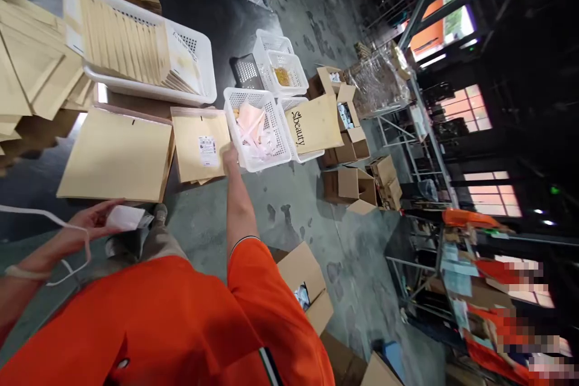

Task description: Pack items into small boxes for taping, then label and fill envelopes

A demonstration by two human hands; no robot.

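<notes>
My left hand is at the lower left, with its fingers pinched on a small white packet. A thin white cord loops past that wrist. My right arm, in an orange sleeve, stretches forward. My right hand grips the edge of a kraft envelope that bears a white label, and its fingers are partly hidden under the envelope. The envelope lies on a dark table, touching a white basket full of pink and white packets.
A larger flat kraft box lies left of the envelope. A big white basket of upright kraft envelopes stands behind it. More white baskets, a "Beauty" envelope, open cardboard cartons on the concrete floor and metal shelving stand on the right.
</notes>
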